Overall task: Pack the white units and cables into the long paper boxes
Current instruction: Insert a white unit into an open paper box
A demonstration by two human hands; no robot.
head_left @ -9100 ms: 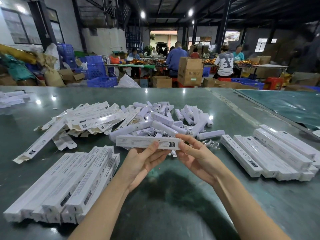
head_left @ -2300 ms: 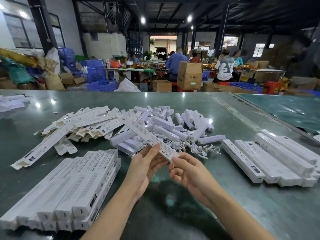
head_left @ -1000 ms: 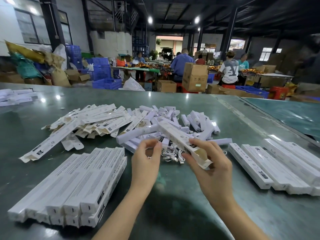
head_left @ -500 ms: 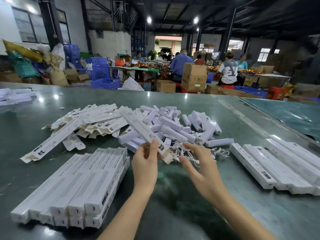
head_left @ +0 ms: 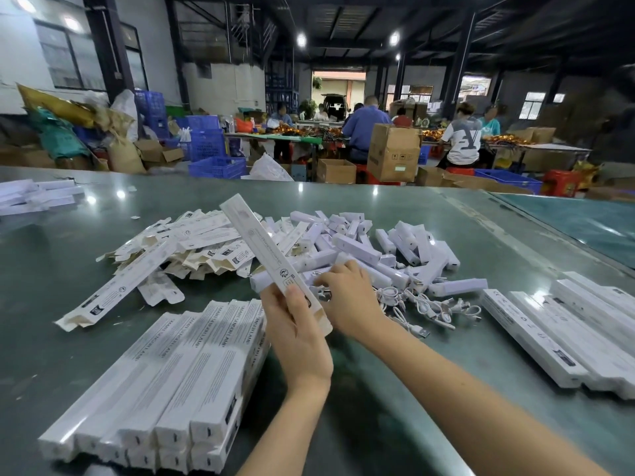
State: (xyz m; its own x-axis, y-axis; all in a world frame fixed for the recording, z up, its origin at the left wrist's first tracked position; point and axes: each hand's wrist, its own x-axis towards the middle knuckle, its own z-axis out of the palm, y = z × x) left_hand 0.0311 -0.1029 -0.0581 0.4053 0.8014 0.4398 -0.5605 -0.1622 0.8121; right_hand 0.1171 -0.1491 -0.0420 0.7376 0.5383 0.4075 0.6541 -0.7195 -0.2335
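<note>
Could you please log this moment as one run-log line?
left hand: holds open box | right hand: reaching into white units | cables: on table

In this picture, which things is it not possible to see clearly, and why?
- Head view: the right hand fingertips are hidden among the white units; a grasp cannot be told.
- Whether the box in the left hand is filled: its open end faces away.
- Small box print: too small.
- Right-hand stack: cut by the frame edge.

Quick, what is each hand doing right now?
Left hand: grips a long paper box, tilted up.
Right hand: reaching into the white units; grip cannot be told.
</note>
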